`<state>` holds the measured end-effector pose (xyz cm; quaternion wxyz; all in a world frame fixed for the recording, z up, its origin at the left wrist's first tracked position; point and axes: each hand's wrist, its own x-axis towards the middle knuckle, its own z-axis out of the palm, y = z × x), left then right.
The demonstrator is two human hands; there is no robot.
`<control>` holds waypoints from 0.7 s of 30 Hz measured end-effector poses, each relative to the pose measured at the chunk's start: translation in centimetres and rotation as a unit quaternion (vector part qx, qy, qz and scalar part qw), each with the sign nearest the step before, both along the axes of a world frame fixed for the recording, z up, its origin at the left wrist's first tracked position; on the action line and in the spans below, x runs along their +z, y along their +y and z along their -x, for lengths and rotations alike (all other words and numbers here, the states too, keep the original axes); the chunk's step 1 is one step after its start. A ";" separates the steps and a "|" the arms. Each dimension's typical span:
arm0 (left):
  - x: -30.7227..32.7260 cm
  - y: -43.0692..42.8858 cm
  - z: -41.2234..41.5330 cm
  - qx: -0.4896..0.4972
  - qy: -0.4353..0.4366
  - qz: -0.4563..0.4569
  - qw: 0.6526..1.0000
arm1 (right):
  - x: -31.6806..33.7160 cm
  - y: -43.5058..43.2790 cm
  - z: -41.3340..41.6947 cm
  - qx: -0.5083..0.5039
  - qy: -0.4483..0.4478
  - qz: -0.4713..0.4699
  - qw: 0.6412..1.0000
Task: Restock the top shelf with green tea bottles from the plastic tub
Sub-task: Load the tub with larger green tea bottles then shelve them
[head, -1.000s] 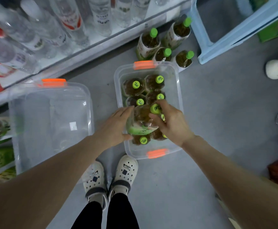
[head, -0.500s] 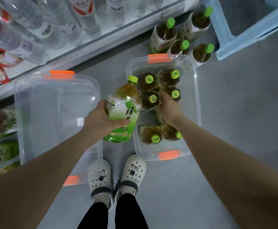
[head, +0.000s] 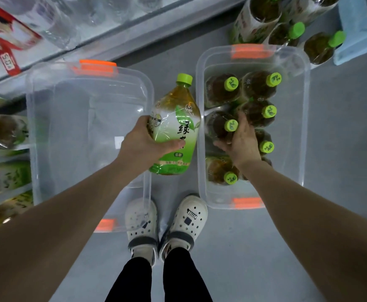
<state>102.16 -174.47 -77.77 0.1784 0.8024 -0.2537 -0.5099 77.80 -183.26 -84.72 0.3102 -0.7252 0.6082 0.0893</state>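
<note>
My left hand [head: 143, 142] grips a green tea bottle [head: 175, 125] by its body, held between the two tubs with its green cap pointing away from me. A clear plastic tub [head: 306, 110] with orange handles stands on the floor at the right and holds several upright green tea bottles with green caps. My right hand [head: 241, 140] is inside that tub, its fingers curled round the shoulder of one standing bottle [head: 221, 125].
A second clear tub [head: 86, 131] stands on the left with nothing visible inside it. Shelves [head: 112, 42] with water bottles run along the top left; tea bottles lie on lower shelves at the left edge. More tea bottles [head: 287, 33] stand beyond the right tub beside a blue stool [head: 357, 35]. My feet [head: 167, 221] stand between the tubs.
A bottle came up out of the right tub and passed to my left hand alone, now held left of the tub. My right hand went back into the tub onto another bottle.
</note>
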 end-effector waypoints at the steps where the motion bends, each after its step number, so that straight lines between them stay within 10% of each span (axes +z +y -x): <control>1: 0.0 -0.2 0.1 0.003 0.004 -0.002 1.000 | -0.2 -0.4 0.2 0.035 0.029 -0.007 0.999; 11: 1.4 -0.3 -0.4 0.027 0.023 0.008 0.999 | 0.4 -0.7 -2.5 -0.055 0.008 0.051 0.997; 21: 14.6 1.7 -0.4 0.120 0.063 0.017 0.991 | 18.4 2.6 -0.2 -0.260 -0.110 -0.017 0.959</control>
